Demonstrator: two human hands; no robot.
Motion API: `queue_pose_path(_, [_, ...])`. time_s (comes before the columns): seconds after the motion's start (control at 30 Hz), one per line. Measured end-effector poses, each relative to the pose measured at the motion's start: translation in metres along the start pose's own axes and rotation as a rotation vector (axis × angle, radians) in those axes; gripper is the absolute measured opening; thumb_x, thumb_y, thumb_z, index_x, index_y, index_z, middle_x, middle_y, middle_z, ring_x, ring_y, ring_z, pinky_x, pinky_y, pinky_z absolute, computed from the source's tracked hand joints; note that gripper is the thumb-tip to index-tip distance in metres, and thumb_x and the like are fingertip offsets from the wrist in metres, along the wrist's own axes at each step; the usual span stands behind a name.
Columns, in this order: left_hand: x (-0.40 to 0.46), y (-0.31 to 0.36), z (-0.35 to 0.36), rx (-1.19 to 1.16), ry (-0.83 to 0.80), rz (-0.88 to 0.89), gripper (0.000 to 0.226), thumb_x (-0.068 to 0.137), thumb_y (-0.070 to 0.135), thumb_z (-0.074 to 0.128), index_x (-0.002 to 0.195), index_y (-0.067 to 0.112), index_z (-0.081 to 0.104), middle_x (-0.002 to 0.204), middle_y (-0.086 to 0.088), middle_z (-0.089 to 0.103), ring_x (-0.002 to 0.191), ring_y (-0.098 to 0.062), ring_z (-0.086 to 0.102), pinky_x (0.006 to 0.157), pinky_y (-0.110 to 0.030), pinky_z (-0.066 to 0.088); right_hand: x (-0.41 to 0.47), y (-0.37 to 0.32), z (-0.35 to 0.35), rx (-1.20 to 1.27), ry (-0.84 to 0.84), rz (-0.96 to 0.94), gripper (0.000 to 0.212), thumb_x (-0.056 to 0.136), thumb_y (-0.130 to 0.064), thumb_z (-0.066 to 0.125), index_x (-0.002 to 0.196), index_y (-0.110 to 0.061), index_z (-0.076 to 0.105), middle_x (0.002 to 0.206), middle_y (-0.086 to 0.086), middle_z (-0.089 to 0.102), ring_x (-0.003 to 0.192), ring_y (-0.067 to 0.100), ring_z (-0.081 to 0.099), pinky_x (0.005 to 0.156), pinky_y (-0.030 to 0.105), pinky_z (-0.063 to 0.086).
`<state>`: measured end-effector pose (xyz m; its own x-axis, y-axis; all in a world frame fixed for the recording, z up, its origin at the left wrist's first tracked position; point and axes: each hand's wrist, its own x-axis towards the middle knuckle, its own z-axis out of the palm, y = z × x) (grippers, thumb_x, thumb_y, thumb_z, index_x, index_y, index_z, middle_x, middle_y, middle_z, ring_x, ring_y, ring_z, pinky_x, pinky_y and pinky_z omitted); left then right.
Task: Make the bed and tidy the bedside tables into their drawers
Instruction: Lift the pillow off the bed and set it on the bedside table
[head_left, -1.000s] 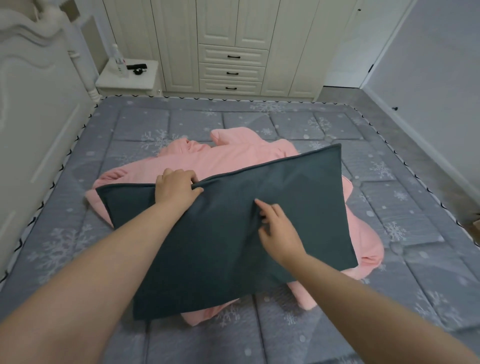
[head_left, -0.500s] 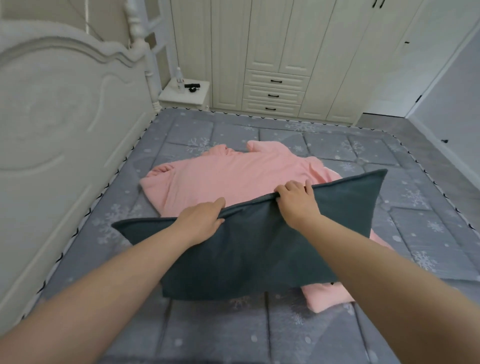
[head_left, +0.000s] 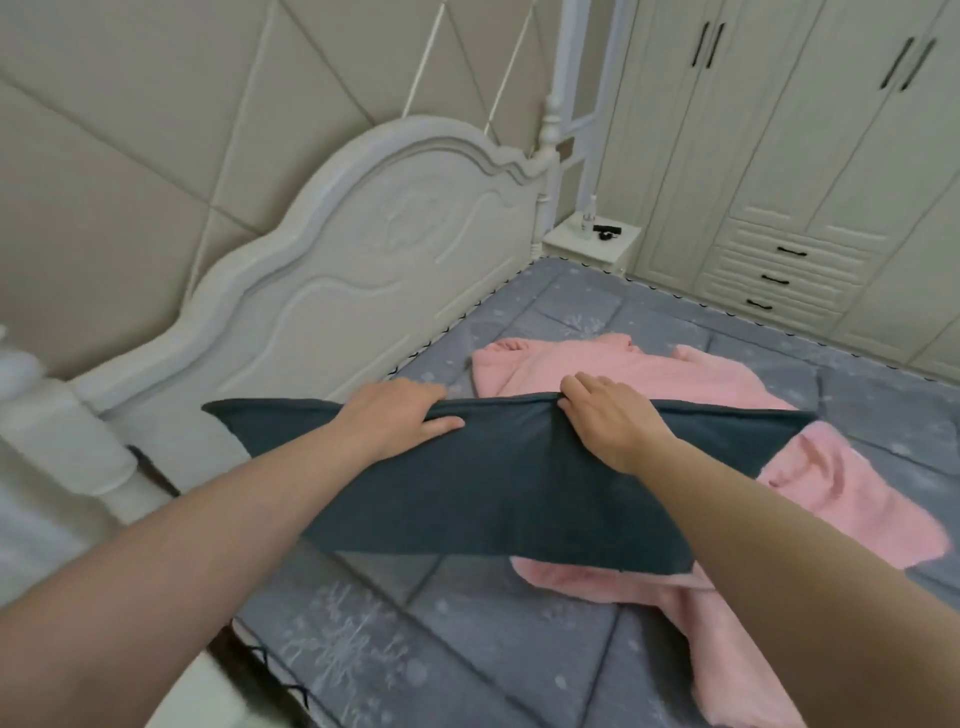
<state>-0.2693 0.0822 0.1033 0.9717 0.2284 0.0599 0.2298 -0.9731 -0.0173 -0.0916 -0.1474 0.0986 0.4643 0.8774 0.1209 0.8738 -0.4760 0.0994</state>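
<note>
At the far left stands the white carved wooden headboard, with a padded beige wall behind it. In front of it, a dark teal rectangular fabric pillow is held up above the grey quilted mattress printed with pale snowflakes. The pillow looks flat and smooth, with a piped seam along its top edge, its left corner pointing toward the headboard and its right corner reaching over the bed. The left hand has its grip curled over the top edge, fingers behind the fabric and thumb lying along the front. Just beside it, the right hand pinches the same edge, fingers hooked over the seam. Beneath and beyond the pillow lies a crumpled pink fleecy garment, spread across the mattress. Farther back, a small white bedside desk carries a clear bottle and a small black object. To the right stands a cream wardrobe with black-handled drawers.
</note>
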Motion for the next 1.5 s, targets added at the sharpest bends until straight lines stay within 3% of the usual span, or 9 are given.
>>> queue_pose_path(0.13, [-0.059, -0.024, -0.031, 0.036, -0.021, -0.163, 0.041, 0.09, 0.07, 0.032, 0.086, 0.032, 0.048, 0.1, -0.002, 0.067, 0.096, -0.026, 0.061, 0.066, -0.033, 0.039, 0.019, -0.043, -0.008, 0.134, 0.077, -0.164, 0.025, 0.103, -0.03, 0.029, 0.096, -0.014, 0.047, 0.098, 0.007, 0.058, 0.086, 0.029, 0.054, 0.075, 0.04, 0.042])
queue_pose_path(0.23, [-0.121, -0.046, -0.046, 0.062, -0.051, -0.31, 0.049, 0.092, 0.069, 0.03, 0.096, 0.028, 0.057, 0.101, -0.002, 0.065, 0.095, -0.027, 0.06, 0.066, -0.033, 0.037, 0.035, -0.097, -0.02, 0.123, 0.099, -0.322, 0.03, 0.102, -0.035, 0.024, 0.093, -0.016, 0.044, 0.095, 0.004, 0.057, 0.083, 0.028, 0.053, 0.078, 0.043, 0.044])
queue_pose_path(0.37, [-0.204, -0.081, -0.063, 0.078, -0.067, -0.486, 0.053, 0.091, 0.071, 0.028, 0.095, 0.026, 0.057, 0.087, 0.002, 0.057, 0.079, -0.021, 0.051, 0.065, -0.034, 0.043, 0.052, -0.179, -0.036, 0.208, 0.082, -0.453, 0.023, 0.104, -0.032, 0.029, 0.094, -0.015, 0.041, 0.095, 0.003, 0.053, 0.082, 0.026, 0.052, 0.063, 0.036, 0.037])
queue_pose_path(0.53, [-0.31, -0.118, -0.061, 0.068, -0.079, -0.638, 0.055, 0.089, 0.073, 0.028, 0.093, 0.028, 0.058, 0.088, 0.001, 0.061, 0.084, -0.024, 0.059, 0.069, -0.035, 0.048, 0.057, -0.288, -0.045, 0.236, 0.059, -0.636, 0.021, 0.104, -0.031, 0.031, 0.091, -0.017, 0.038, 0.091, 0.001, 0.051, 0.075, 0.019, 0.04, 0.064, 0.034, 0.033])
queue_pose_path(0.7, [-0.423, -0.152, -0.055, 0.031, -0.156, -0.779, 0.056, 0.09, 0.072, 0.029, 0.098, 0.027, 0.061, 0.084, 0.004, 0.058, 0.078, -0.02, 0.056, 0.067, -0.035, 0.047, 0.046, -0.406, -0.044, 0.241, -0.002, -0.786, 0.021, 0.104, -0.034, 0.03, 0.091, -0.02, 0.039, 0.087, -0.004, 0.046, 0.075, 0.018, 0.044, 0.067, 0.033, 0.036])
queue_pose_path(1.07, [-0.596, -0.201, -0.011, -0.158, -0.135, -0.876, 0.045, 0.094, 0.063, 0.033, 0.071, 0.03, 0.053, 0.073, 0.011, 0.057, 0.074, -0.014, 0.055, 0.061, -0.031, 0.042, -0.007, -0.58, -0.016, 0.194, -0.319, -0.906, 0.026, 0.103, -0.04, 0.025, 0.094, -0.021, 0.04, 0.091, 0.001, 0.054, 0.083, 0.024, 0.053, 0.079, 0.045, 0.048])
queue_pose_path(1.27, [-0.641, -0.207, 0.002, -0.183, -0.061, -0.883, 0.031, 0.098, 0.056, 0.034, 0.074, 0.04, 0.044, 0.065, 0.016, 0.045, 0.075, -0.014, 0.05, 0.06, -0.029, 0.037, -0.019, -0.631, -0.015, 0.061, -0.286, -0.991, 0.031, 0.105, -0.033, 0.026, 0.109, -0.013, 0.049, 0.107, 0.006, 0.056, 0.094, 0.026, 0.054, 0.08, 0.039, 0.045])
queue_pose_path(1.4, [-0.643, -0.209, 0.005, -0.152, -0.047, -0.869, 0.04, 0.098, 0.056, 0.033, 0.063, 0.039, 0.036, 0.061, 0.018, 0.04, 0.071, -0.012, 0.045, 0.057, -0.028, 0.033, -0.021, -0.645, 0.003, 0.0, -0.142, -0.937, 0.033, 0.105, -0.032, 0.029, 0.113, -0.013, 0.054, 0.111, 0.005, 0.053, 0.101, 0.025, 0.05, 0.086, 0.036, 0.038])
queue_pose_path(1.5, [-0.641, -0.215, 0.009, -0.129, -0.042, -0.868, 0.039, 0.099, 0.055, 0.032, 0.065, 0.037, 0.036, 0.062, 0.017, 0.04, 0.07, -0.012, 0.043, 0.054, -0.028, 0.029, -0.014, -0.654, 0.011, 0.049, -0.156, -0.9, 0.031, 0.104, -0.03, 0.031, 0.114, -0.012, 0.054, 0.112, 0.005, 0.052, 0.104, 0.026, 0.05, 0.088, 0.035, 0.037])
